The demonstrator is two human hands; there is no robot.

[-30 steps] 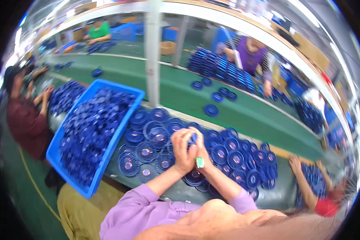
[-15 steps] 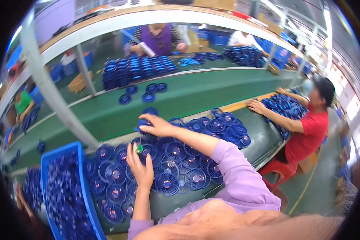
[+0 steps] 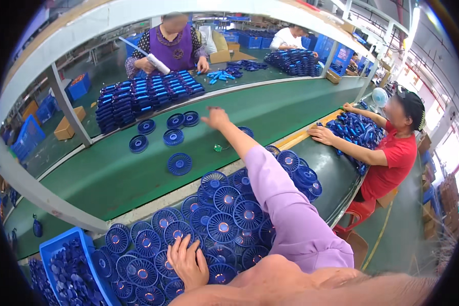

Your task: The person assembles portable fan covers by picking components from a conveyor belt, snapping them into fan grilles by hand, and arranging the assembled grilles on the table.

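Observation:
My right arm (image 3: 280,178) stretches over the green conveyor belt, with my right hand (image 3: 218,118) open above it, fingers apart and nothing visible in them. Just right of that forearm, a blue round fan grille (image 3: 246,131) lies partly hidden on the belt. A small green circuit board (image 3: 218,148) with a thin wire rests to the forearm's left. My left hand (image 3: 188,262) is open, its fingers spread over a heap of blue fan grilles (image 3: 222,227) on the near table. Several more grilles, among them a lone one (image 3: 179,163), lie flat on the belt.
A blue bin (image 3: 89,255) of dark blue pieces stands at left. Across the belt, a person in purple (image 3: 181,48) sits behind stacked blue parts (image 3: 143,94). At right, a person in red (image 3: 398,158) handles a blue pile (image 3: 354,132). A white post (image 3: 46,199) rises at left.
My right hand has moved off the heap, out over the belt, and let go of the grille it held. Another grille now lies on the belt. My left hand has come down onto the heap.

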